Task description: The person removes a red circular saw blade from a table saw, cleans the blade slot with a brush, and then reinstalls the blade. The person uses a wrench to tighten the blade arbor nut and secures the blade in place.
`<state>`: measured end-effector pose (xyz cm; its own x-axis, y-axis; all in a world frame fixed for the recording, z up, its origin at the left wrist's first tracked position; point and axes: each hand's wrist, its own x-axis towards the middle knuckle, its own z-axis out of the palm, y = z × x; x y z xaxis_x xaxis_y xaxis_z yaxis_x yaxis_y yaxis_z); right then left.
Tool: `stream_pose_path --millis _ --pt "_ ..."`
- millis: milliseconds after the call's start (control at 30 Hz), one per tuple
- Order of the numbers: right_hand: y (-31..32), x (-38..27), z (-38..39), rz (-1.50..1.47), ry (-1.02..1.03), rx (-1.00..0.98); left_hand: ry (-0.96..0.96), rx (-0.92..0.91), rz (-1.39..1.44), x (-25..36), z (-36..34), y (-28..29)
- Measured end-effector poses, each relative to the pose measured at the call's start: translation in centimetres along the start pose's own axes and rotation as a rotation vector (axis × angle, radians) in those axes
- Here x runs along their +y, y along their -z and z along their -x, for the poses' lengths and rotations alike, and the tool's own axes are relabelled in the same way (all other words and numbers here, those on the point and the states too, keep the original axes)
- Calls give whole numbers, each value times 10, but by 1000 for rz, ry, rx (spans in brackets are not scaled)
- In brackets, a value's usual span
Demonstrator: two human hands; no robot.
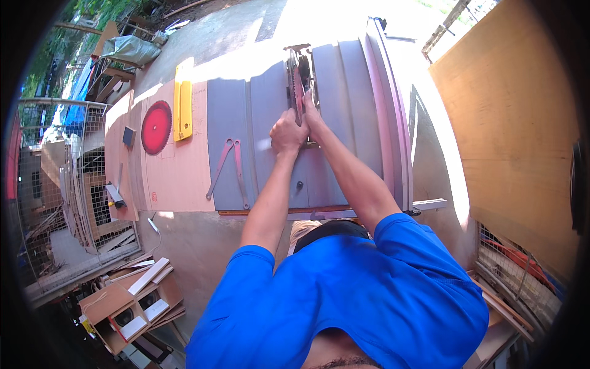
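A red-sided circular saw blade (296, 92) stands on edge in the long slot of a grey table saw (230, 117). My left hand (287, 131) is closed at the blade's near end, its fingers curled against it. Close against it, my right hand (313, 115) reaches into the slot on the blade's right side. Its thumb points forward along the blade, while the other fingers are bent down out of sight. Left of my forearms, two flat wrenches (238, 169) lie on the saw top, their ends close together.
On the wooden board (178, 166) at left lie another round red saw blade (157, 127) and a long yellow plate (183, 101). A rip fence (388, 117) spans the saw's right side. A big plywood sheet (504, 123) stands at right; wooden pieces (132, 301) are piled at lower left.
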<state>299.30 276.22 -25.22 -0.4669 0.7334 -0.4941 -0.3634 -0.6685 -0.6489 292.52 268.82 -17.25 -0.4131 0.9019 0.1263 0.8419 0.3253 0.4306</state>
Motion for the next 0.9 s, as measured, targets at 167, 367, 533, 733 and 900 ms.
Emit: stream_pose_path --millis 167,367,533,733,900 --pt "-18 -19 22 91 -12 -14 -14 45 16 -6 3 1" --pt "-25 -32 39 264 -35 16 -61 112 85 -9 6 -7" --pt "-17 -20 16 292 -44 56 -41 146 97 -15 9 -9" --pt "13 -6 -21 297 39 -30 -97 156 107 -16 6 -14" --pt "-7 -14 -2 264 8 -121 -90 149 105 -24 5 -23"
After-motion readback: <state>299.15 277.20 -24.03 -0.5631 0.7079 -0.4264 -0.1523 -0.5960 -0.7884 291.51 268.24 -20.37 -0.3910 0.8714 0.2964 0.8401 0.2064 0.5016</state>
